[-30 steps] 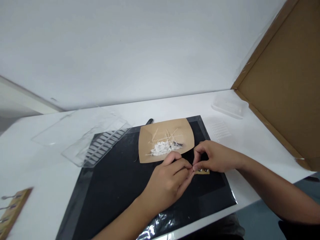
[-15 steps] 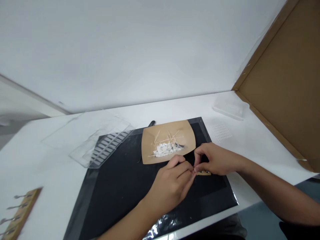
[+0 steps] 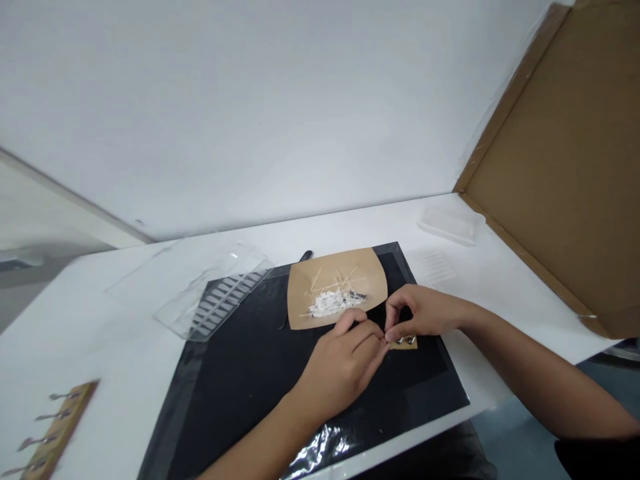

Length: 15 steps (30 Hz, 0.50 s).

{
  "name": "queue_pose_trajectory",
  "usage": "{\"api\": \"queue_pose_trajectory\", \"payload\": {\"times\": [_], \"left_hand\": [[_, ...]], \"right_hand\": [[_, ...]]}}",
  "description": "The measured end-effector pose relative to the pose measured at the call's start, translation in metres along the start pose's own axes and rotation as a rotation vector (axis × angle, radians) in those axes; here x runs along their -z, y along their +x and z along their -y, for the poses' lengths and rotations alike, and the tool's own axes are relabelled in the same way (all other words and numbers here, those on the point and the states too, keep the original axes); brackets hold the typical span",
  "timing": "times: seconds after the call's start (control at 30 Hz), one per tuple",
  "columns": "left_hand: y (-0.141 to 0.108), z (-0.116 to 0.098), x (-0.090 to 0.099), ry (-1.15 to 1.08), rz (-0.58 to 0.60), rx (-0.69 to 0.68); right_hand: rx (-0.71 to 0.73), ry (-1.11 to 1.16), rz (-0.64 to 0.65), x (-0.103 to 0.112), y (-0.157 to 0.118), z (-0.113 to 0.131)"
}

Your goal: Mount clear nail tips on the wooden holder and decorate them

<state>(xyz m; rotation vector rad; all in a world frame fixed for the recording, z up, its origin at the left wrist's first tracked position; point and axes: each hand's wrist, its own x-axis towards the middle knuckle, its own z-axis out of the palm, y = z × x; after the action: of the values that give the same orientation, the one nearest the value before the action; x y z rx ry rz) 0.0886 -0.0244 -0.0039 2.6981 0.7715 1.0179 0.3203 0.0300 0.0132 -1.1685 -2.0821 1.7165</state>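
Note:
My left hand (image 3: 345, 363) and my right hand (image 3: 417, 313) meet fingertip to fingertip over the black mat (image 3: 240, 400). Both are closed in a pinch; whatever lies between the fingers is too small or hidden to make out. Just under the right fingers shows a small yellowish wooden piece (image 3: 411, 344) with shiny metal bits on it, its left part covered by my hands. Right behind the hands sits a brown paper tray (image 3: 300, 287) holding a heap of white scraps (image 3: 330, 303) and several thin sticks.
Clear plastic trays (image 3: 200, 313) overlap the mat's back left corner. At the lower left lies a wooden strip (image 3: 63, 433) with several metal pieces sticking out. A translucent box (image 3: 447, 223) and a sheet of small dots (image 3: 436, 267) lie at right, beside a cardboard panel (image 3: 565, 180).
The view has shifted slightly. My hands stay pinched together at the same spot, and a little more of the metal bits on the small wooden piece shows.

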Motion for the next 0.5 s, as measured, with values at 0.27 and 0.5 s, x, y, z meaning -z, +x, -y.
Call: {"api": "queue_pose_trajectory", "payload": {"times": [0.27,0.5], "left_hand": [[-0.002,0.001,-0.001,-0.001,0.013,0.030],[-0.003,0.002,0.000,-0.002,0.020,0.032]], "right_hand": [[0.098,0.001,0.053,0.013,-0.006,-0.007],[0.115,0.040,0.215,0.029,-0.014,-0.013]]}}
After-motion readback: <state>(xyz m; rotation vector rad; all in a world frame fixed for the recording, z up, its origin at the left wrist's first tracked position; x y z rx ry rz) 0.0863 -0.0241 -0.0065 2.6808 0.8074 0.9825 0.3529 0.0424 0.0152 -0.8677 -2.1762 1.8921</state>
